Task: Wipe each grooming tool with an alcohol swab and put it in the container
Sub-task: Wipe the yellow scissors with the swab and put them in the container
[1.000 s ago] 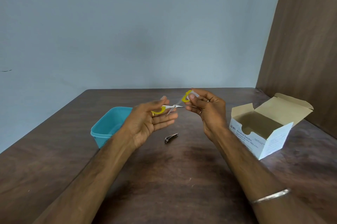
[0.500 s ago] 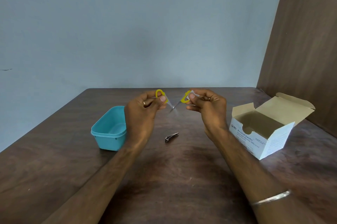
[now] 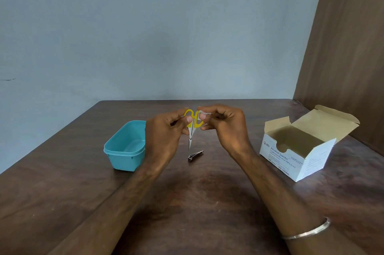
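Observation:
Small scissors [image 3: 191, 132] with yellow handles hang point down between my hands, blades closed. My left hand [image 3: 164, 132] pinches the left handle ring. My right hand [image 3: 224, 128] presses a white alcohol swab [image 3: 202, 113] against the right handle ring. A metal nail clipper [image 3: 195, 155] lies on the table just below the scissor tips, untouched. The teal plastic container [image 3: 124, 150] stands open left of my left hand; no tool shows inside it.
An open white box of alcohol swabs [image 3: 299, 150] sits on the right of the dark wooden table [image 3: 197, 202], flap up. A blue-grey wall runs behind, a brown panel on the right. A metal bangle circles my right wrist.
The scissors have gone from spread open to closed and now point down. My left hand turned from palm-up to gripping a handle ring. Both hands have drawn together.

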The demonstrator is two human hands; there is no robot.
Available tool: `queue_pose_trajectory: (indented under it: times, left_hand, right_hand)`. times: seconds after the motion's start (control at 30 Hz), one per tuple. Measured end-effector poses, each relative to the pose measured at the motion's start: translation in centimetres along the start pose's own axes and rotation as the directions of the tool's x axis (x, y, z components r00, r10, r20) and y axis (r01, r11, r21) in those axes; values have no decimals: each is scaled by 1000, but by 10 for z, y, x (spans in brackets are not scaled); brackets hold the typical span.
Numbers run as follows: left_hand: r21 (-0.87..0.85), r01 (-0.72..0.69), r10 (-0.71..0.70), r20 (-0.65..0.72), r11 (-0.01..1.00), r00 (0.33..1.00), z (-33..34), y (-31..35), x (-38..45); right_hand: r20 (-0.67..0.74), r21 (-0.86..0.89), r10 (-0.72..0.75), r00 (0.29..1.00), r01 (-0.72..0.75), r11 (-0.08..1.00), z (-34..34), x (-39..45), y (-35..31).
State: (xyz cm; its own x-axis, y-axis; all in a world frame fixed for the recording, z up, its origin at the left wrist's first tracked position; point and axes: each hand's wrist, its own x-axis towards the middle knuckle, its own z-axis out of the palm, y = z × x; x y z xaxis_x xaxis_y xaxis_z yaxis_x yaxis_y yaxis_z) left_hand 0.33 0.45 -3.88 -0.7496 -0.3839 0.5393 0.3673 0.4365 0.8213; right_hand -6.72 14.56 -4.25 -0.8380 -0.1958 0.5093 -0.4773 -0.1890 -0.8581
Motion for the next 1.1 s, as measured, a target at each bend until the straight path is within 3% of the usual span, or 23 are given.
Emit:
queue_pose_trajectory:
  times: [0.13, 0.33, 0.4, 0.47, 0.6, 0.77, 0.9, 1.1]
  left_hand:
    - [42, -8, 8, -10, 999, 1000, 0, -1, 1]
    - [90, -18, 26, -89, 996, 996, -4, 3, 5]
    - [121, -40, 54, -115, 992, 992, -8, 7, 7]
    - [135, -57, 75, -130, 989, 989, -15, 10, 12]
    - [211, -31, 58, -124, 977, 991, -40, 17, 28]
    - [388, 88, -52, -103, 917, 993, -76, 28, 49]
    - [576, 155, -177, -19, 802, 984, -93, 20, 54]
    - [635, 240, -386, 99, 734, 917, -90, -7, 51]
  right_hand:
    - [5, 7, 16, 1000, -16, 1000, 0, 0, 1]
    - [-137, 3, 37, 990, -37, 999, -6, 0, 2]
    - [-74, -91, 76, 994, -82, 992, -9, 0, 6]
    - [79, -238, 133, 988, -111, 965, -8, -1, 11]
    - [311, -483, 225, 924, -50, 874, -4, -6, 18]
    - [409, -532, 267, 873, -9, 847, -2, -9, 14]
    - [425, -589, 278, 861, 29, 808, -2, -8, 14]
    - [425, -633, 235, 874, 102, 768, 0, -8, 14]
